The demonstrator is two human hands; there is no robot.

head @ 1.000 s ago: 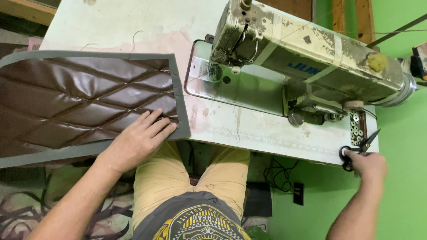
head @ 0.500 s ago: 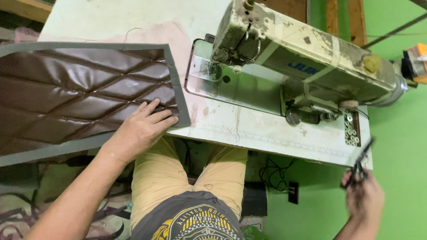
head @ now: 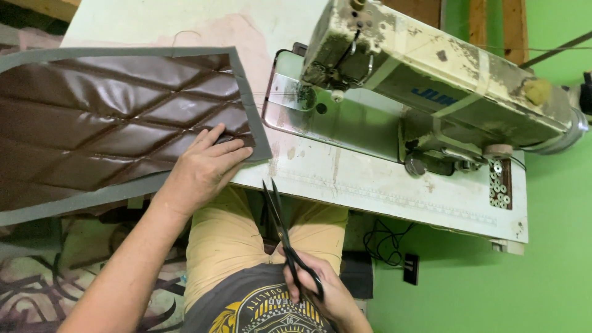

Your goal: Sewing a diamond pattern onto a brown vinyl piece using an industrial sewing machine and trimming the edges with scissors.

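One quilted brown panel [head: 117,123] with a grey border lies flat on the counter [head: 382,185], filling the view from about nine to eleven o'clock. The left hand [head: 203,169] rests open and palm-down on the panel's near right corner, fingers spread and pressing, gripping nothing. One pair of black scissors [head: 287,237] sits at about six o'clock, below the counter's front edge and above the person's lap; the right hand [head: 320,290] is closed around its handles, and the two blades stand slightly parted, tips pointing up toward the panel's corner without touching it. One worn cream sewing machine [head: 431,80] stands on the counter from twelve to three o'clock, well apart from both hands.
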